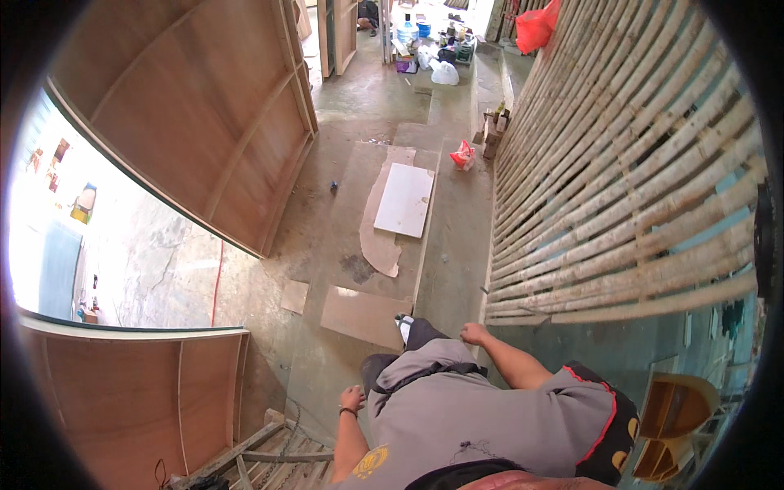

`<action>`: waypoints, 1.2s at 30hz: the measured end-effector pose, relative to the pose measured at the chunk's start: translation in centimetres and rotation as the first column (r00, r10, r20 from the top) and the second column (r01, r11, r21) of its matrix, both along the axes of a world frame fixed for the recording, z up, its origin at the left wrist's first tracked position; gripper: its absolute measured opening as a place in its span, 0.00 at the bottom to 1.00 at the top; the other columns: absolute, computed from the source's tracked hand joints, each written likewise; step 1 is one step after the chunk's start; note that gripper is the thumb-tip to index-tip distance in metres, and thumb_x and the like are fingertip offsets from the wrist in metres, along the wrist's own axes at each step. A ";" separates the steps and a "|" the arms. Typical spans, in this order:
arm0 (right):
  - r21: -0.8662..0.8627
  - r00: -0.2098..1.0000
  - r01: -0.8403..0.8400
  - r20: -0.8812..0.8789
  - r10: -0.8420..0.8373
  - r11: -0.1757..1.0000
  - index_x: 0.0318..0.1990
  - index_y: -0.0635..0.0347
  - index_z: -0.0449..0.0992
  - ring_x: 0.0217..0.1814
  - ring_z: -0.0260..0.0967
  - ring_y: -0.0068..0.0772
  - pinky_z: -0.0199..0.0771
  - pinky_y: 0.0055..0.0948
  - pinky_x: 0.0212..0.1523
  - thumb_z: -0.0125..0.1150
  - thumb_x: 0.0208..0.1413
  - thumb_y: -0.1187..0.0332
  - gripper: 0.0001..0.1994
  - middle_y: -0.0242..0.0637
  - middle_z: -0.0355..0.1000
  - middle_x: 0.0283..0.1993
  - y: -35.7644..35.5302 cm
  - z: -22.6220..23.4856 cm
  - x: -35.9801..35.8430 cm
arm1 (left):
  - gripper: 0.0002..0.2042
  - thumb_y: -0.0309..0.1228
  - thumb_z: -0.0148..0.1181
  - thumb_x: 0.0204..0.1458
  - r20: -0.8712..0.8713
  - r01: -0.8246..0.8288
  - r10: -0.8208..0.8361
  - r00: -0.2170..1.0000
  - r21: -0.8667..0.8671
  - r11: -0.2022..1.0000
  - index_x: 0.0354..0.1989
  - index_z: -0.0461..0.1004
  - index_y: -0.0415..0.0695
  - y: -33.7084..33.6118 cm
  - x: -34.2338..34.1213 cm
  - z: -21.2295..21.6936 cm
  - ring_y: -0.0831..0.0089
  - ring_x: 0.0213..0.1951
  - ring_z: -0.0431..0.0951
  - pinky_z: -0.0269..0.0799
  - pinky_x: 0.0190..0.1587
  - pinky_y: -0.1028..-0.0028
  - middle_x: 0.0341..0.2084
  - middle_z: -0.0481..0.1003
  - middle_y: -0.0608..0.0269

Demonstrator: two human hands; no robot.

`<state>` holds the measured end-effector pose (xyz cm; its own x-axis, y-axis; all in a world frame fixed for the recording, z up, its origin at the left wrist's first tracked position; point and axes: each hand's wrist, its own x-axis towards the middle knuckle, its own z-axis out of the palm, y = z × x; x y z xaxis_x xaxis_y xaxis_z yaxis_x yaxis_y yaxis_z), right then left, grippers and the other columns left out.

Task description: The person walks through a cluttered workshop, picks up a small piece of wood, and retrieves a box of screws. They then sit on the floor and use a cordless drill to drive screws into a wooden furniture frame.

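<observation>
Stretching from the near ground to the far end, a concrete floor (457,261) is seen, bounded on the right by a slatted wall (621,163) of pale poles. On the left, a tall brown panel (180,106) is stood upright, and a lower panel (131,392) is placed nearer. The lower middle is filled by the wearer's grey shirt (490,400). At the lower left, a slatted wooden rack (245,443) is partly shown, cut off by the lower edge. Ahead of the feet, a brown sheet (367,314) is laid flat; beyond it, a white board (404,198) is rested on a torn sheet (380,249). A red bag (536,28) is noted at the top of the slatted wall, and a smaller red packet (463,155) is found on the floor near its foot. The right hand (472,333) is held near the wall's lower end; its fingers are seen loosely curled, and whether anything is gripped cannot be told. The left hand (353,398) is held out nearest the rack, apart from it in the view; its fingers are partly bent, their spread being too small to judge. A dark band (349,411) is worn on the left wrist
</observation>
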<state>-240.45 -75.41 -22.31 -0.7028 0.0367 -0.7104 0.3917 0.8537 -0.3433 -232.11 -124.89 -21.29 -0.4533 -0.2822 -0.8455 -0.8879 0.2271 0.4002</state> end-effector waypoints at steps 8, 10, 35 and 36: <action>-0.047 0.981 0.015 -0.194 -0.024 0.999 0.44 0.59 0.78 0.51 0.70 0.56 0.70 0.46 0.52 0.54 0.51 0.57 0.18 0.53 0.74 0.46 -3.0 4.4 -21.0 | 0.18 0.41 0.53 0.54 -0.163 -0.033 0.024 0.986 -0.054 0.998 0.44 0.76 0.38 2.2 -8.2 1.8 0.63 0.37 0.80 0.75 0.36 0.65 0.33 0.78 0.51; -0.044 0.959 -0.008 -0.285 -0.005 0.999 0.44 0.59 0.78 0.52 0.70 0.56 0.70 0.46 0.53 0.54 0.52 0.57 0.17 0.52 0.74 0.47 -5.1 4.8 -25.1 | 0.18 0.43 0.53 0.55 -0.075 -0.177 0.179 0.981 0.038 0.983 0.41 0.76 0.39 0.8 -7.4 1.3 0.68 0.32 0.79 0.74 0.25 0.68 0.27 0.77 0.57; -0.063 0.782 -0.620 0.026 0.623 0.782 0.40 0.65 0.79 0.36 0.74 0.40 0.73 0.37 0.36 0.59 0.49 0.61 0.16 0.46 0.77 0.34 -39.3 -7.5 -45.6 | 0.18 0.44 0.56 0.52 0.012 -0.682 0.682 0.731 0.019 0.731 0.42 0.77 0.43 -21.8 -16.2 -9.1 0.72 0.31 0.78 0.75 0.30 0.68 0.29 0.78 0.62; -0.096 0.781 -0.616 0.058 0.622 0.782 0.39 0.66 0.79 0.29 0.74 0.34 0.74 0.35 0.29 0.58 0.51 0.64 0.14 0.41 0.77 0.30 -41.5 -9.7 -48.2 | 0.18 0.44 0.56 0.52 -0.008 -0.727 0.727 0.686 0.032 0.686 0.43 0.76 0.43 -24.0 -16.7 -10.7 0.73 0.30 0.78 0.75 0.30 0.68 0.29 0.78 0.62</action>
